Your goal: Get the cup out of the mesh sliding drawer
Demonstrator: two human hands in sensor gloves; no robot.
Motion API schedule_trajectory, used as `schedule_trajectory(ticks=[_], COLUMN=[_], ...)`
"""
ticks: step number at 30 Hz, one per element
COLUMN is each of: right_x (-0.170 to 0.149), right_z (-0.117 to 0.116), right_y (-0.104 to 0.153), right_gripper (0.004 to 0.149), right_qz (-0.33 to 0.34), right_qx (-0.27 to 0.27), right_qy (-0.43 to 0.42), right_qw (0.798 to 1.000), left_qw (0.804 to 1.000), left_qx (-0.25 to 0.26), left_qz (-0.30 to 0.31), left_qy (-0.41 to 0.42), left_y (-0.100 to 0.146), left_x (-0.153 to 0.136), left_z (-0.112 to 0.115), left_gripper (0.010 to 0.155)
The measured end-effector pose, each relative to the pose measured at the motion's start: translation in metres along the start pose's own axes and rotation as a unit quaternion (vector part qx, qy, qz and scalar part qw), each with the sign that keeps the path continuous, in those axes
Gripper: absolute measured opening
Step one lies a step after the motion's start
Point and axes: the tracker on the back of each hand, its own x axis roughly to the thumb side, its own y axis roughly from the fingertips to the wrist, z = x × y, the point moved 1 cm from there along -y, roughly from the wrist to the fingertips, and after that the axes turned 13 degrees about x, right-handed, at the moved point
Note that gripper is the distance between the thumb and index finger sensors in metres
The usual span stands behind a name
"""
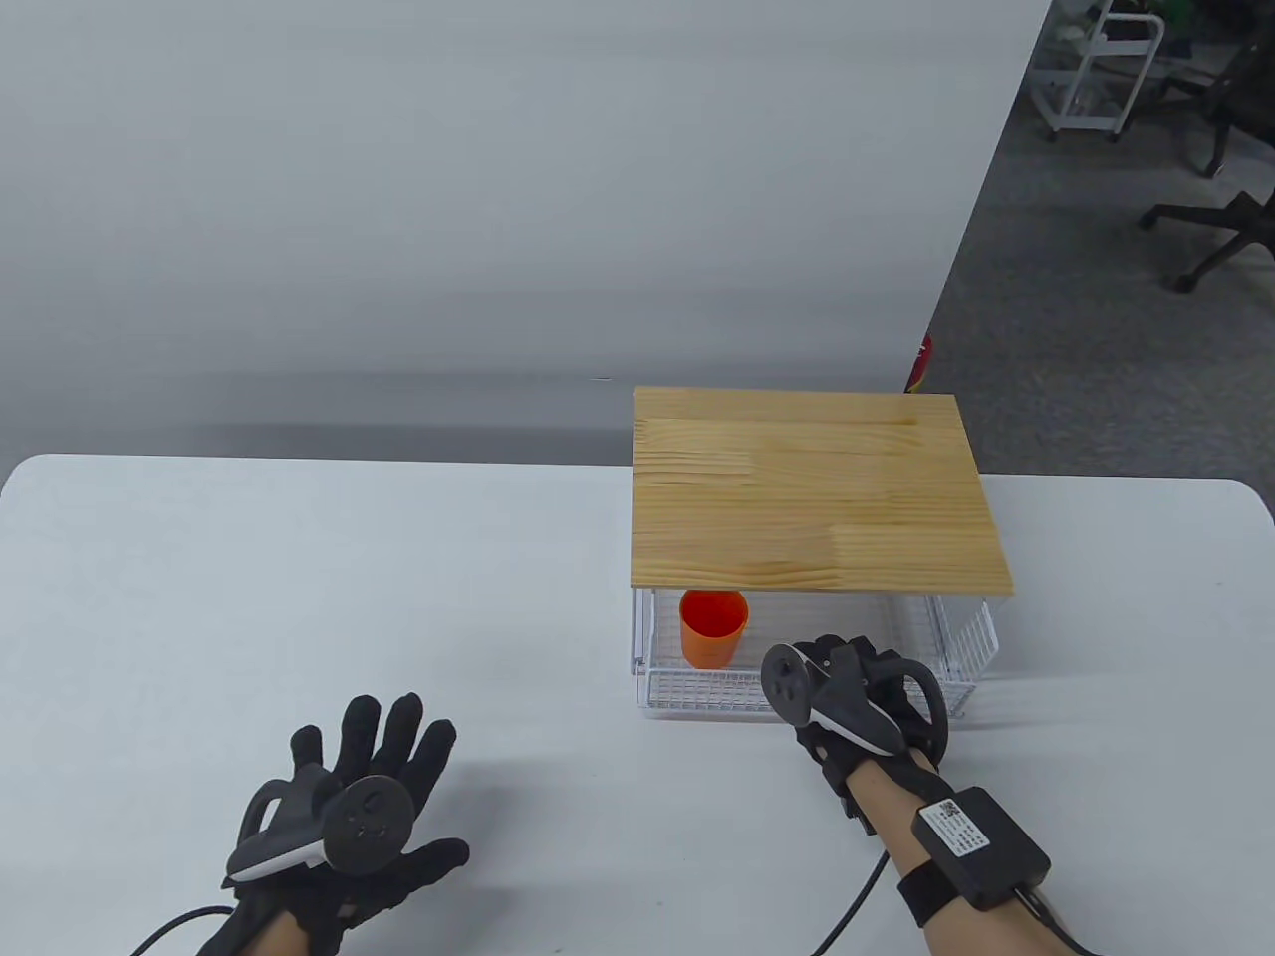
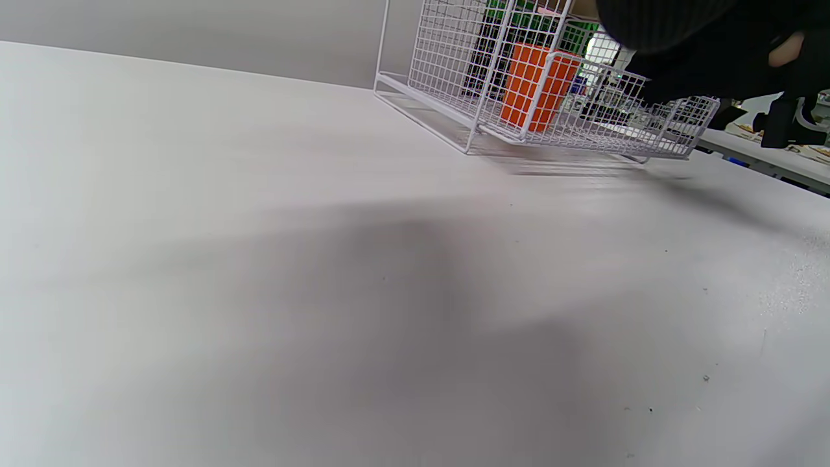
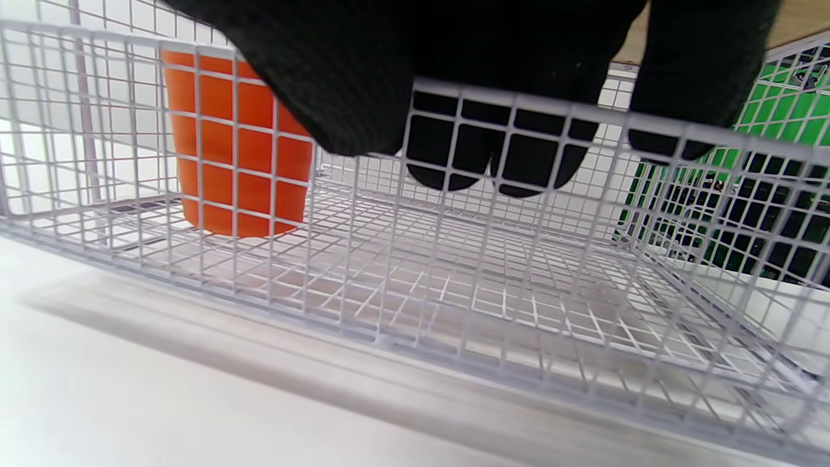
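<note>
Hands first, going from the left: the left hand (image 1: 349,827) hovers or rests low over the white surface (image 1: 299,597) with its fingers spread, holding nothing, well apart from the drawer. Further right, the orange cup (image 1: 713,627) stands upright in the left part of the mesh sliding drawer (image 1: 956,647), just in front of the edge of the wooden top (image 1: 807,488), its rim open to the air. The right hand (image 1: 847,687) is at the drawer's front wall; in the right wrist view its fingers (image 3: 454,155) hook over the top wire and curl down inside, gripping that rail. As I judge it, the drawer is only partly out, so the cup sits close under the board's edge; a straight lift could knock it against the wood. A sharp tug on the rail might also topple the light cup, or drag the whole frame along the surface, since the left hand does not brace it.
</note>
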Motion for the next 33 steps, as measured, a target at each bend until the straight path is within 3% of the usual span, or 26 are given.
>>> schedule_trajectory(ticks=[33], right_x=[0.002], right_z=[-0.004], right_y=[0.021], right_gripper=[0.019], right_qz=[0.010], right_qx=[0.002], right_qy=[0.005], right_qw=[1.000], left_qw=[1.000], left_qx=[-0.001], left_qz=[-0.001], left_qy=[-0.001], left_y=[-0.001], left_x=[0.000], left_z=[0.001], left_gripper=[0.096])
